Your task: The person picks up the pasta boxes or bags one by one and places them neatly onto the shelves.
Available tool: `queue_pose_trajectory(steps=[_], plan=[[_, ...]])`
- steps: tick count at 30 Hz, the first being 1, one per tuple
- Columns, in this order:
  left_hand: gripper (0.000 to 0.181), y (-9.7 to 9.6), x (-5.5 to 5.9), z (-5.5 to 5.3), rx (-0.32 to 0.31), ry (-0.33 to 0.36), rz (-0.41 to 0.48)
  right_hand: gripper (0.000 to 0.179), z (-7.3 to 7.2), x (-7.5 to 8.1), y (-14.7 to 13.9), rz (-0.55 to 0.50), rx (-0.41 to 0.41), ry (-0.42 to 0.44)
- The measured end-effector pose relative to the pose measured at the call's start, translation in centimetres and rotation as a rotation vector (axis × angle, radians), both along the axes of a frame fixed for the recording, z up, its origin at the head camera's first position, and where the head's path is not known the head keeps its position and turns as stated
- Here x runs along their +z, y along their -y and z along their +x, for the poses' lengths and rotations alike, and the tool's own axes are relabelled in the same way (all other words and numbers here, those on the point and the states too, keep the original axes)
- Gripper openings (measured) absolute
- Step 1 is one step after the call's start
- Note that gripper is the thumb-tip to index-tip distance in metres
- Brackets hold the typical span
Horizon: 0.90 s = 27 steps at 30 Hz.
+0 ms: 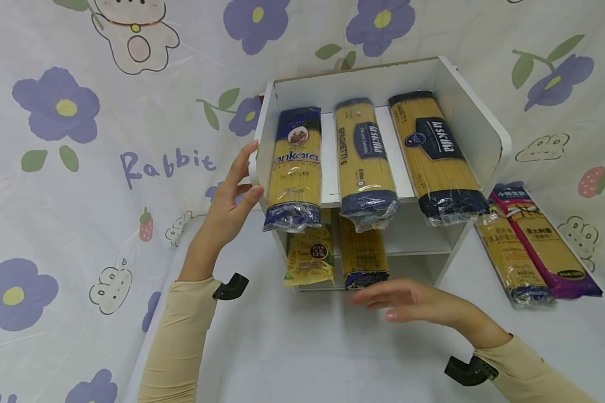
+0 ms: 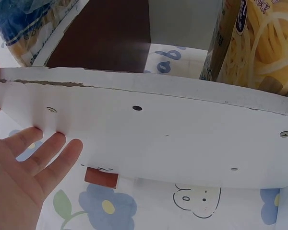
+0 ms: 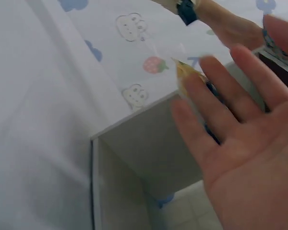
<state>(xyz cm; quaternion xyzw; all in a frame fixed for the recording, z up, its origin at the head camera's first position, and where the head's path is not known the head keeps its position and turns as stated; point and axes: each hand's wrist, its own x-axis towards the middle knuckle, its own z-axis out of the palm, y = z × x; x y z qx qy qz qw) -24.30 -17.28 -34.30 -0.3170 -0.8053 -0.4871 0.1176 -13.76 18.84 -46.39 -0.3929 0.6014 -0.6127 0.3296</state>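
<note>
Perhaps for steadiness, your left hand [image 1: 225, 208] touched the white shelf [image 1: 476, 117], your right hand [image 1: 418, 302] near a spaghetti packet [image 1: 364, 252], all fingers extended.

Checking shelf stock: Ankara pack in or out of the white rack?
In. The Ankara pack lies on the top tier of the white rack, left of the middle spaghetti pack.

Left hand [image 1: 226, 210] upright; right hand [image 1: 418, 302] lower, level, fingers [image 3: 196, 130] straight.
</note>
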Motion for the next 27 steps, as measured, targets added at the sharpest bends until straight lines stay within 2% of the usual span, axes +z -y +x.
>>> queue_pose_trajectory(steps=[4,6,10,14,18,21,24,27], plan=[[0.077,0.1,-0.1,0.0,-0.001,-0.001,0.003,0.043,-0.5,0.2,-1.3,-0.112,0.21,0.033],[0.078,0.1,-0.2,-0.1,0.0,-0.004,0.005,0.042,-0.8,0.3,-2.0,-0.167,0.302,0.018],[0.079,0.0,-0.2,-0.1,0.004,-0.007,0.002,0.041,-1.2,1.0,-3.7,-0.268,0.398,-0.033],[0.079,0.0,-0.2,-0.1,0.004,-0.009,-0.003,0.042,-1.2,2.4,-5.5,-0.424,0.451,-0.161],[0.078,0.0,-0.3,-0.2,0.004,-0.014,-0.005,0.045,-1.0,3.8,-8.0,-0.562,0.436,-0.29],[0.079,0.1,-0.3,-0.2,0.009,-0.016,-0.006,0.045,-1.1,4.5,-10.6,-0.597,0.369,-0.331],[0.079,0.1,-0.3,-0.2,0.012,-0.017,-0.008,0.044,-1.7,4.6,-13.7,-0.594,0.287,-0.314],[0.078,0.0,-0.3,-0.2,0.007,-0.023,-0.007,0.042,-2.3,3.8,-17.1,-0.577,0.155,-0.252]])
